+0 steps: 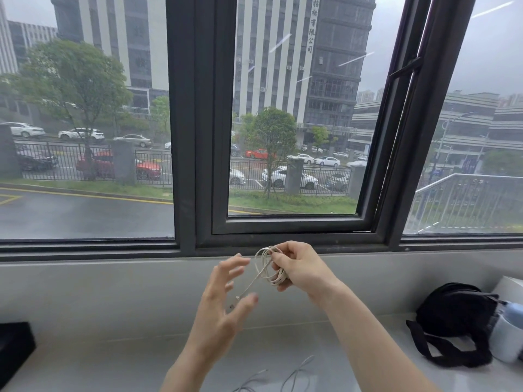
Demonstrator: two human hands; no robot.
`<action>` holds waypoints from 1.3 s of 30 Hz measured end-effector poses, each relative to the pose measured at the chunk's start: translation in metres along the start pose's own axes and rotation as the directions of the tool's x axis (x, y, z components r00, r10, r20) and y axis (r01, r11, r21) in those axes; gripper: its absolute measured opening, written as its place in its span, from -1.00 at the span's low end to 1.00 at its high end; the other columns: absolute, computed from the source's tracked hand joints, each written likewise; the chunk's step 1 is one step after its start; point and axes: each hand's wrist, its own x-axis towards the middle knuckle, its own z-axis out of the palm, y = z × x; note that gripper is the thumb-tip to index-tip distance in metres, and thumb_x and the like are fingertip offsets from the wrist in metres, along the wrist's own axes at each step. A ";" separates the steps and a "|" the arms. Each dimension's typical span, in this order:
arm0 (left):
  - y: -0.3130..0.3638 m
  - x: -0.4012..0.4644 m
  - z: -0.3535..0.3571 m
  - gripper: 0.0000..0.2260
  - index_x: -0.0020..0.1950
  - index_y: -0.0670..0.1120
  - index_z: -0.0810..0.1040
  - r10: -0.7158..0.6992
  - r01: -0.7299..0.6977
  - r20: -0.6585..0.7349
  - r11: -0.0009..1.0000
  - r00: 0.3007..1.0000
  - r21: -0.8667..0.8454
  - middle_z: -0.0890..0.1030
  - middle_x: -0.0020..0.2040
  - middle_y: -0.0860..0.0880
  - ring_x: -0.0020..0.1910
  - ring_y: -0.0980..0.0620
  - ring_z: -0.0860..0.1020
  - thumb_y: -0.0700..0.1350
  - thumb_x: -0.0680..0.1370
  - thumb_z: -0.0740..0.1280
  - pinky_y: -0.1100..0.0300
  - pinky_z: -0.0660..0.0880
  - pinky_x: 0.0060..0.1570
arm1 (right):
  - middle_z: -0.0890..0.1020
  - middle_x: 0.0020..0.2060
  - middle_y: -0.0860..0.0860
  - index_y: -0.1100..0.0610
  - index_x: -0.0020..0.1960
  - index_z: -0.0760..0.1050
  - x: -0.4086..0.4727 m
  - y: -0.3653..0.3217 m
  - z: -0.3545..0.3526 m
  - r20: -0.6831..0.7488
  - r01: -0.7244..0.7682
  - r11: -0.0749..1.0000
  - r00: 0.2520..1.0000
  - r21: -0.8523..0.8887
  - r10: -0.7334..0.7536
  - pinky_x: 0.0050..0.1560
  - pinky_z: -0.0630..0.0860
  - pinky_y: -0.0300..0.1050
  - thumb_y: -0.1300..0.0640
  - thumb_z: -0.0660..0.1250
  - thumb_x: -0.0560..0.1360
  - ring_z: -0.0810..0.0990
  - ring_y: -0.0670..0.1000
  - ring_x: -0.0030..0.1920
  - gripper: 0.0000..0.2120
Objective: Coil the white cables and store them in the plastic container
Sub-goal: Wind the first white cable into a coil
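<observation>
— Starting at the hands: what has the right hand [300, 267] got?

— It grips a coiled white cable [267, 264], fingers and thumb curled round one side of the bundle, holding it up in the air in front of the window frame [198, 137]. Several loops stand out from the fingers toward nine o'clock.

— And the loose end?

— One strand runs down from the coil toward seven o'clock and ends in a small plug [236, 299], which hangs just beside the left hand's thumb (whether it touches the skin, I cannot tell).

— So the left hand [223, 304] holds nothing?

— Nothing. Its fingers are spread and relaxed, palm turned toward the coil, sitting at about eight o'clock from the right hand and near it.

— Any more cable about?

— Yes, at six o'clock, low on the pale countertop [99, 349] between the two forearms, more white cable [294, 374] lies loose in thin curves, partly cut off by the bottom edge.

— Further out?

— At four o'clock a black bag [455, 315] with a strap rests on the counter, with a white cup-like thing [506, 343] touching its right side. At eight o'clock, by the left edge, sits a dark box-shaped object [14, 343]. Beyond the glass: wet road, parked cars, trees, tall buildings.
</observation>
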 end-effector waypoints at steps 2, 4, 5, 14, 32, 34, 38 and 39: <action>-0.003 0.008 0.003 -0.57 0.29 0.24 0.41 -0.111 0.109 -0.062 0.994 0.992 -0.027 0.53 0.30 0.20 0.24 0.20 0.57 0.09 0.46 0.42 0.16 0.53 0.16 | 0.60 -0.25 0.08 0.22 0.07 0.60 -0.004 0.006 0.000 0.043 0.001 1.000 0.999 0.008 -0.001 -0.37 0.61 -0.09 0.19 0.30 0.64 0.61 0.04 -0.35 -0.88; -0.005 0.014 0.008 -0.60 0.30 0.22 0.40 -0.249 0.249 0.015 0.965 0.968 -0.083 0.60 0.24 0.11 0.13 0.14 0.64 0.02 0.53 0.45 0.11 0.60 0.06 | 0.62 -0.26 0.06 0.20 0.09 0.60 -0.010 0.012 -0.002 0.103 -0.007 0.999 0.995 0.041 0.003 -0.34 0.63 -0.07 0.20 0.31 0.64 0.63 0.02 -0.32 -0.88; -0.007 0.015 0.011 -0.63 0.29 0.18 0.42 -0.296 0.302 0.062 0.945 0.953 -0.126 0.66 0.19 0.02 0.07 0.08 0.68 -0.04 0.55 0.44 0.11 0.62 0.04 | 0.65 -0.27 0.05 0.20 0.11 0.59 -0.013 0.015 -0.003 0.134 -0.015 0.998 0.991 0.061 0.006 -0.31 0.64 -0.06 0.20 0.31 0.64 0.64 0.02 -0.30 -0.88; -0.023 -0.006 0.040 -0.74 0.20 -0.08 0.55 -0.457 0.498 0.198 0.804 0.867 -0.324 0.76 0.00 -0.12 0.01 -0.10 0.72 -0.18 0.53 0.47 0.04 0.64 0.08 | 0.71 -0.08 0.16 0.23 0.25 0.53 -0.036 0.065 -0.022 0.264 -0.153 0.964 0.960 0.216 0.093 0.03 0.66 0.10 0.19 0.31 0.64 0.69 0.12 -0.04 -0.79; -0.074 -0.075 0.145 -0.86 0.19 -0.17 0.46 -0.672 0.677 0.170 0.629 0.721 -0.383 0.67 -0.33 0.01 -0.31 0.05 0.62 -0.15 0.67 0.24 0.10 0.56 -0.13 | 0.69 -0.04 0.24 0.26 0.27 0.54 -0.078 0.188 -0.062 0.366 -0.365 0.897 0.893 0.248 0.262 -0.01 0.63 -0.02 0.20 0.43 0.57 0.68 0.12 -0.03 -0.70; -0.073 -0.078 0.155 -0.86 0.20 -0.21 0.43 -0.718 0.661 0.173 0.481 0.674 -0.576 0.62 -0.32 -0.07 -0.30 -0.02 0.59 -0.21 0.66 0.24 0.07 0.52 -0.14 | 0.72 -0.03 0.20 0.25 0.24 0.56 -0.080 0.194 -0.067 0.383 -0.373 0.896 0.885 0.242 0.265 -0.01 0.63 -0.01 0.15 0.47 0.54 0.70 0.10 -0.04 -0.68; -0.071 -0.079 0.167 -0.84 0.20 -0.10 0.43 -0.761 0.614 0.203 0.303 0.616 -0.728 0.51 -0.37 -0.04 -0.41 0.02 0.50 -0.22 0.63 0.27 0.06 0.40 -0.24 | 0.73 -0.17 0.13 0.28 0.22 0.57 -0.073 0.202 -0.076 0.339 -0.357 0.906 0.901 0.229 0.269 -0.07 0.61 -0.04 0.23 0.39 0.59 0.70 0.06 -0.13 -0.77; -0.071 -0.078 0.168 -0.81 0.23 -0.09 0.44 -0.760 0.623 0.214 0.300 0.614 -0.722 0.50 -0.34 -0.03 -0.42 0.03 0.48 -0.23 0.63 0.27 0.07 0.39 -0.21 | 0.72 -0.22 0.09 0.28 0.21 0.58 -0.071 0.205 -0.077 0.330 -0.354 0.908 0.904 0.223 0.272 -0.08 0.60 -0.05 0.23 0.38 0.59 0.69 0.04 -0.16 -0.78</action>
